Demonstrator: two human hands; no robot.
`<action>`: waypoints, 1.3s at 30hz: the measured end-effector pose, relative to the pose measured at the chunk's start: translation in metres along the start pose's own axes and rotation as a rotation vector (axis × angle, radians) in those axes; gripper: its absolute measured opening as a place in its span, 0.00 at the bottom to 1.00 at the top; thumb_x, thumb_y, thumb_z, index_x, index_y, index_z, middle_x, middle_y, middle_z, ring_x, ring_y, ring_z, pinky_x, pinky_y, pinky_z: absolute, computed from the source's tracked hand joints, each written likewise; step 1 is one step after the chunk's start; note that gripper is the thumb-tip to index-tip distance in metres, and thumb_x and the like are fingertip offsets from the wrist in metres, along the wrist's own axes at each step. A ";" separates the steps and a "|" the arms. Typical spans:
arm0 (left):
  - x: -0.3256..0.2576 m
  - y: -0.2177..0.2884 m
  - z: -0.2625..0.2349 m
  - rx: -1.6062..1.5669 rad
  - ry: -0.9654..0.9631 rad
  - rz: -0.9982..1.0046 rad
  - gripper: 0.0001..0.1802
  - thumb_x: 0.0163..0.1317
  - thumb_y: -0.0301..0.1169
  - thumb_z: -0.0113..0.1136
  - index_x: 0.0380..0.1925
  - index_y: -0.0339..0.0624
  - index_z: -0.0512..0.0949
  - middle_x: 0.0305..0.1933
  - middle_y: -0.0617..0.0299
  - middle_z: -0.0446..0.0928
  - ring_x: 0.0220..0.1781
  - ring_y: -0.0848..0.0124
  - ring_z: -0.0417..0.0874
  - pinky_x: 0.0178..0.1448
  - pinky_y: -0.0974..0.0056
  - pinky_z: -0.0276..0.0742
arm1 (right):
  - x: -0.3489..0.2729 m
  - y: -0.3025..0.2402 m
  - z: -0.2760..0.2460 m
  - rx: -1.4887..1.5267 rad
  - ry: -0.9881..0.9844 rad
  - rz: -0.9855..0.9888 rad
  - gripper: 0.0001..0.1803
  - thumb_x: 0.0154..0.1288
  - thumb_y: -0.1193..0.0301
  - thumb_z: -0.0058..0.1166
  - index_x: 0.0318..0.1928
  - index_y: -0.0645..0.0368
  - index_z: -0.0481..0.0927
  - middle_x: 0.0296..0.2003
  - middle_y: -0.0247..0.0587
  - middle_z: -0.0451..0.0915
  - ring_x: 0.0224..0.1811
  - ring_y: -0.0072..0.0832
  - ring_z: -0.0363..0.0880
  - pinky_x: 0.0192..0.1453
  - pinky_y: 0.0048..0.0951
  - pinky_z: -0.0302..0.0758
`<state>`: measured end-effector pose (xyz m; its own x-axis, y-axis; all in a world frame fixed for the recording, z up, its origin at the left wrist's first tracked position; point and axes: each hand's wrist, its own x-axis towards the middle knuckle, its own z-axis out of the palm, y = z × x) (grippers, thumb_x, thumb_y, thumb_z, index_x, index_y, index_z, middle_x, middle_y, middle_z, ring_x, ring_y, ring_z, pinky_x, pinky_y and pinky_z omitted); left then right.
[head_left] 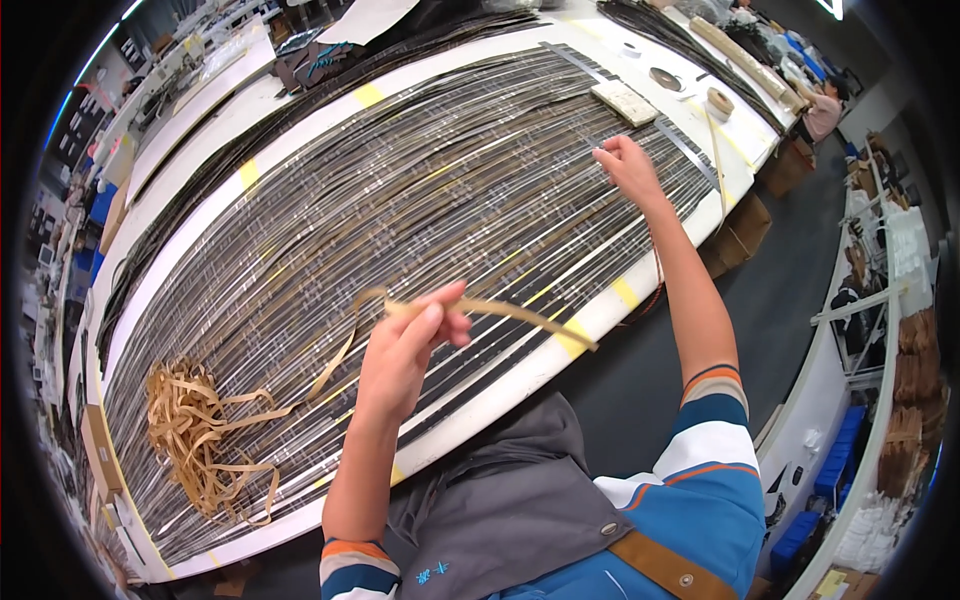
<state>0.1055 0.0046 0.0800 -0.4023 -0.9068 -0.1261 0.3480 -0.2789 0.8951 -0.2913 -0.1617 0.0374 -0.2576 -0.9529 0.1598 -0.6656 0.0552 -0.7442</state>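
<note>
My left hand (pixel 405 350) is closed on a flat tan strip (pixel 515 313), above the near middle of the table. The strip's free end hangs out to the right, slightly blurred. Its other side runs down left to a tangled pile of the same tan strip (pixel 195 435). My right hand (pixel 632 170) is raised over the far right part, fingers curled together; whatever they hold, if anything, is too small to make out. Beneath both hands lie many long, narrow strips (pixel 400 215) in black, grey, brown and white, side by side, with woven-looking patches among them.
A pale flat block (pixel 624 102) rests on the strips near a metal bar (pixel 688 157). Rolls of tape (pixel 718 100) lie at the table's (pixel 520 375) far right end. Cardboard boxes (pixel 738 235) stand beside the right edge. A co-worker (pixel 822 108) is at the far right.
</note>
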 end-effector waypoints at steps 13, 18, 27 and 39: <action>-0.071 -0.028 -0.032 -0.124 0.057 0.023 0.23 0.72 0.34 0.53 0.59 0.24 0.74 0.40 0.51 0.82 0.42 0.64 0.81 0.53 0.60 0.77 | 0.046 0.015 0.058 -0.177 0.053 -0.077 0.18 0.69 0.60 0.58 0.45 0.64 0.76 0.36 0.51 0.81 0.41 0.45 0.81 0.46 0.43 0.75; -0.078 -0.037 -0.032 -0.136 0.087 0.007 0.24 0.72 0.34 0.53 0.59 0.23 0.73 0.39 0.50 0.82 0.41 0.63 0.82 0.52 0.59 0.76 | 0.051 0.007 0.055 -0.160 0.062 -0.035 0.20 0.69 0.58 0.57 0.48 0.63 0.74 0.41 0.56 0.82 0.47 0.51 0.80 0.51 0.48 0.74; -0.093 -0.031 -0.041 -0.187 0.181 0.102 0.21 0.71 0.31 0.53 0.57 0.24 0.75 0.37 0.49 0.82 0.39 0.62 0.81 0.50 0.59 0.78 | -0.041 -0.111 0.060 0.256 -0.330 -0.271 0.23 0.66 0.55 0.60 0.49 0.62 0.80 0.46 0.48 0.82 0.49 0.36 0.81 0.55 0.38 0.77; -0.107 -0.010 -0.059 -0.194 0.195 0.171 0.21 0.73 0.33 0.52 0.59 0.30 0.75 0.39 0.61 0.80 0.38 0.75 0.80 0.49 0.68 0.79 | -0.246 -0.147 0.097 0.379 -1.123 0.002 0.12 0.59 0.76 0.66 0.43 0.66 0.81 0.33 0.36 0.83 0.37 0.20 0.81 0.43 0.23 0.77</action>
<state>0.1949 0.0859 0.0592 -0.1605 -0.9840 -0.0773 0.5591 -0.1552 0.8144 -0.0618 0.0361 0.0445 0.6264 -0.6916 -0.3596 -0.3669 0.1454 -0.9188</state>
